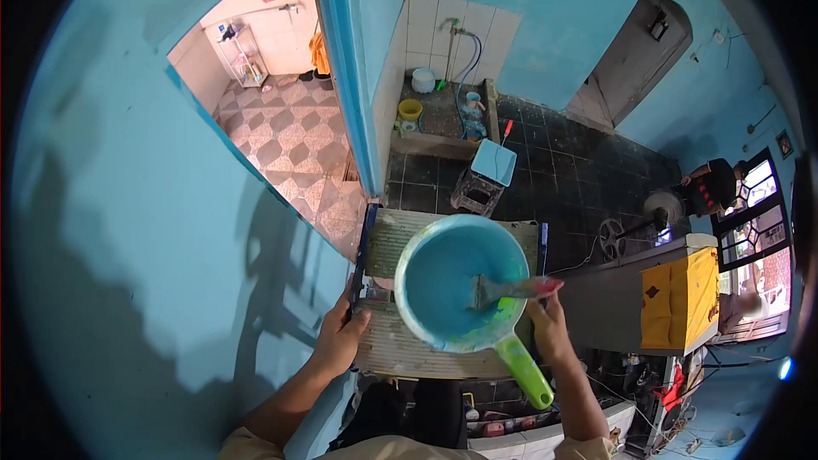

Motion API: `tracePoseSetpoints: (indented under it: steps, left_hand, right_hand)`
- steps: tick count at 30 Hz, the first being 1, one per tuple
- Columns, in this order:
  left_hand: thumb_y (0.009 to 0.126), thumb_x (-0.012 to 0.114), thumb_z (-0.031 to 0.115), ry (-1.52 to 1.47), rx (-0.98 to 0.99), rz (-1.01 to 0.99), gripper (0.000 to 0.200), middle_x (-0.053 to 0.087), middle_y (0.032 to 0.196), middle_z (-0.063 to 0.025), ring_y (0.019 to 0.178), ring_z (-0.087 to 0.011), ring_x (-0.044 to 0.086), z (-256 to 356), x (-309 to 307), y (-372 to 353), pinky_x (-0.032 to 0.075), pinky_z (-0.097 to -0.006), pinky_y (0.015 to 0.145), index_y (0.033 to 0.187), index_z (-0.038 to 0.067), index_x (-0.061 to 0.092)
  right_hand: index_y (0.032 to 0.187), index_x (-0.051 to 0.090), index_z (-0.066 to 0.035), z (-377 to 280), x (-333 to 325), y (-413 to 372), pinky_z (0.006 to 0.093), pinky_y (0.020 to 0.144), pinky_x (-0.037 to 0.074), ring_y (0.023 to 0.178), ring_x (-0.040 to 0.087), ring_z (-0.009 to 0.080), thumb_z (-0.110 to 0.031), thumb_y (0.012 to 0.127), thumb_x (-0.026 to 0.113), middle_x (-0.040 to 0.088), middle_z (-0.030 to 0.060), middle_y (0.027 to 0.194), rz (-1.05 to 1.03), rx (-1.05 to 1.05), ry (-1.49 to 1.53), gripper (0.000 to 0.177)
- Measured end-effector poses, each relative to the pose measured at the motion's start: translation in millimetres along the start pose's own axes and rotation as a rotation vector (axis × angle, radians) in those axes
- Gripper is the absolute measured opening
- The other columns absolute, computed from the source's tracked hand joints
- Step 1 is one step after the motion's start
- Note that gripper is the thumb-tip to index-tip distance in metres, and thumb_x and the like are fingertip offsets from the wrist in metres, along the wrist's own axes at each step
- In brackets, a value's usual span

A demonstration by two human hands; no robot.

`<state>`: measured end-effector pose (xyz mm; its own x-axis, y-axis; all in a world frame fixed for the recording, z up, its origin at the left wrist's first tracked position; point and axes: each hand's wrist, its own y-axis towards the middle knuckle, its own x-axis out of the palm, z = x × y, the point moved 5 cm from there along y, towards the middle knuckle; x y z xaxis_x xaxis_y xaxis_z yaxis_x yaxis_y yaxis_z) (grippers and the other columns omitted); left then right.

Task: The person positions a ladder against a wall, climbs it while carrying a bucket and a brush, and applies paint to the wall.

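Note:
A round pot [410, 311] with a green handle holds light blue paint and stands on the ribbed top step of a ladder [383, 345]. A paintbrush [524, 289] with a reddish handle rests in the pot, its bristles in the paint. My left hand [343, 332] is closed round the ladder's left side, left of the pot. On the right, my right hand [550, 324] is closed at the ladder's right side, its fingertips close to the brush handle's end; what it grips is partly hidden.
Blue walls [128, 204] and a doorway to a tiled room [290, 136] are at the left. Below stand a blue tray [494, 162] on a small stand and a washing area [439, 115]. A person [720, 187] is at the right, near a cabinet with yellow cloth [679, 300].

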<state>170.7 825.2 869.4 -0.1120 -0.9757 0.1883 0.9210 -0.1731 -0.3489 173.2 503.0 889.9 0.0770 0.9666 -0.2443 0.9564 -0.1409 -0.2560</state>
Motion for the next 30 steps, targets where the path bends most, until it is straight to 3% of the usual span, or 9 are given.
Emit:
tracePoseSetpoints:
  steps: [5,16,19,21,23,26,27,29,30]
  left_hand:
    - [0.073,0.049,-0.007,-0.198,0.02,0.1,0.063,0.056,0.115,-0.0078,0.102,-0.0129,0.052,-0.4,1.3,-5.6,0.039,-0.0255,0.091,0.135,-0.005,0.035]
    - [0.064,0.047,-0.011,-0.13,-0.016,0.13,0.074,0.059,0.111,-0.0056,0.093,-0.0096,0.053,-6.1,-4.5,-3.8,0.041,-0.0216,0.081,0.136,-0.002,0.035]
    - [0.064,0.046,-0.011,-0.151,0.009,0.151,0.073,0.06,0.11,-0.0054,0.093,-0.0101,0.054,-14.8,-5.2,-1.0,0.041,-0.0212,0.08,0.136,-0.001,0.037]
    - [0.065,0.048,-0.009,-0.188,0.029,0.189,0.065,0.062,0.103,-0.0042,0.088,-0.0109,0.056,-16.0,-3.4,0.2,0.044,-0.0235,0.076,0.129,-0.001,0.047]
    - [0.068,0.049,-0.007,-0.182,-0.064,0.241,0.058,0.063,0.095,-0.0031,0.08,-0.0105,0.056,-38.7,-11.1,3.3,0.046,-0.0254,0.07,0.125,0.0,0.051]
    - [0.073,0.05,-0.003,-0.064,-0.063,0.262,0.052,0.061,0.087,-0.0011,0.074,-0.0091,0.054,-55.2,-11.4,4.2,0.045,-0.0254,0.063,0.125,0.003,0.052]
    - [0.074,0.05,-0.002,0.027,-0.023,0.265,0.053,0.06,0.087,-0.0008,0.074,-0.0086,0.053,-58.5,-15.8,12.5,0.045,-0.025,0.063,0.126,0.003,0.051]
    - [0.075,0.049,-0.001,-0.085,-0.043,0.237,0.056,0.059,0.087,-0.0018,0.072,-0.0077,0.052,-36.7,-6.3,10.1,0.044,-0.0244,0.062,0.131,0.005,0.047]
    - [0.075,0.048,0.0,-0.063,-0.007,0.216,0.058,0.059,0.087,-0.0023,0.071,-0.008,0.051,-51.1,-9.3,14.2,0.043,-0.0247,0.061,0.133,0.005,0.045]
  right_hand:
    - [0.133,0.031,-0.002,11.8,2.2,-7.2,0.0279,0.09,0.039,0.102,0.051,0.0163,0.004,0.089,0.041,0.056,0.0136,0.112,0.049,-0.013,0.051,0.046]
    - [0.135,0.027,0.001,2.8,5.0,-14.4,0.025,0.081,0.043,0.085,0.054,0.0139,0.011,0.08,0.049,0.056,0.01,0.097,0.073,0.113,-0.053,0.06]
    - [0.137,0.027,-0.006,3.8,1.0,-15.9,0.03,0.075,0.045,0.08,0.057,0.0202,0.007,0.083,0.042,0.059,0.0133,0.092,0.108,-0.052,-0.138,0.057]
    - [0.136,0.028,-0.006,-3.7,1.0,-11.9,0.0341,0.075,0.046,0.082,0.06,0.0272,0.004,0.084,0.043,0.061,0.0222,0.092,0.099,0.136,-0.308,0.056]
    - [0.135,0.03,-0.006,19.0,1.4,-9.1,0.0389,0.079,0.046,0.089,0.061,0.0374,-0.002,0.084,0.046,0.061,0.0275,0.094,0.144,0.03,-0.255,0.054]
    - [0.132,0.033,-0.002,64.4,-3.7,4.7,0.0387,0.084,0.045,0.094,0.06,0.0368,-0.007,0.084,0.05,0.06,0.0263,0.1,0.189,-0.065,-0.24,0.051]
    - [0.134,0.03,0.0,5.9,6.1,-5.3,0.0324,0.084,0.045,0.092,0.061,0.0258,-0.006,0.088,0.047,0.06,0.0205,0.101,0.181,0.051,-0.171,0.049]
    - [0.132,0.033,-0.002,24.8,2.3,2.5,0.0369,0.088,0.044,0.1,0.059,0.0308,-0.019,0.089,0.05,0.058,0.0249,0.106,0.176,-0.021,-0.224,0.05]
    - [0.124,0.042,0.0,7.8,2.2,-4.7,0.0364,0.079,0.044,0.089,0.057,0.0303,-0.021,0.09,0.049,0.059,0.0217,0.099,0.208,-0.153,-0.234,0.04]
